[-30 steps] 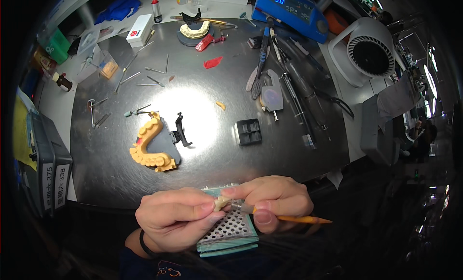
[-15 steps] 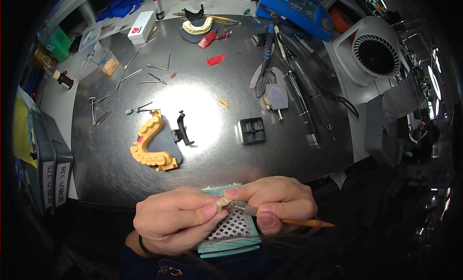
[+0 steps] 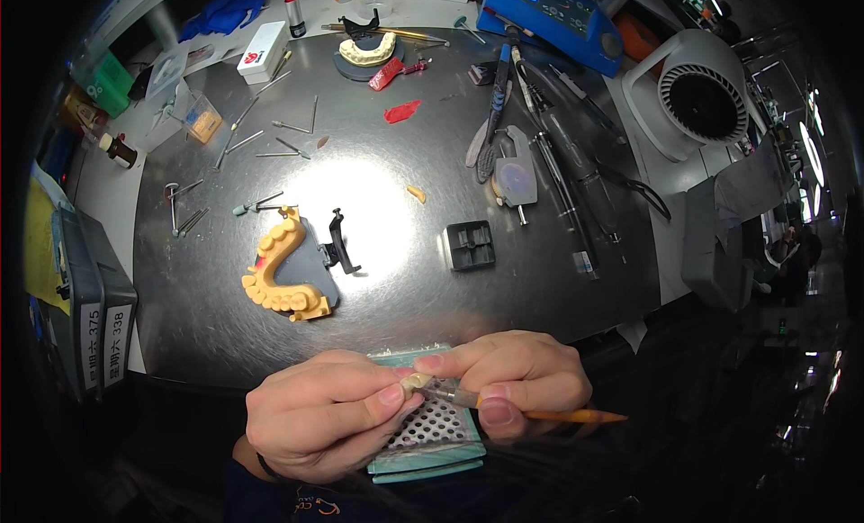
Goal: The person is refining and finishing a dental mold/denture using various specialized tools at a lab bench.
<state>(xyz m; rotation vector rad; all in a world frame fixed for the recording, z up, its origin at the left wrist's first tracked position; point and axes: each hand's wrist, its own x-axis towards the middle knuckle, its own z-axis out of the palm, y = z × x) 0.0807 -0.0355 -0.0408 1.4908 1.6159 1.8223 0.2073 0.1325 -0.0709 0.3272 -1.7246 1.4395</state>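
Between the thumb and fingers of my left hand (image 3: 328, 410) is a small ivory-coloured dental piece (image 3: 413, 382), tooth-like in shape. My right hand (image 3: 517, 379) grips a slim, brush-like tool (image 3: 562, 416) with a tapered orange handle and a silvery front part. Its front end reaches the dental piece, and the exact tip is hard to make out. My right forefinger lies close to the piece as well. Beneath both hands is a light-green-edged pad (image 3: 427, 476) with a perforated white surface. Beyond my left hand stands a yellow dental arch model (image 3: 290, 296) on a grey base.
A black compartment box (image 3: 472, 245) and a black hinge part (image 3: 338, 244) lie on the metal tabletop (image 3: 387, 320). Farther off are loose burs (image 3: 290, 147), a red scrap (image 3: 402, 112) and cabled handpieces (image 3: 556, 185). A blue control unit (image 3: 549, 23) and a white fan (image 3: 688, 95) stand at far right.
The dental piece has turned slightly between my fingers, now showing a broader face. My left hand has shifted a little to the left; the tool's front part shows more plainly.
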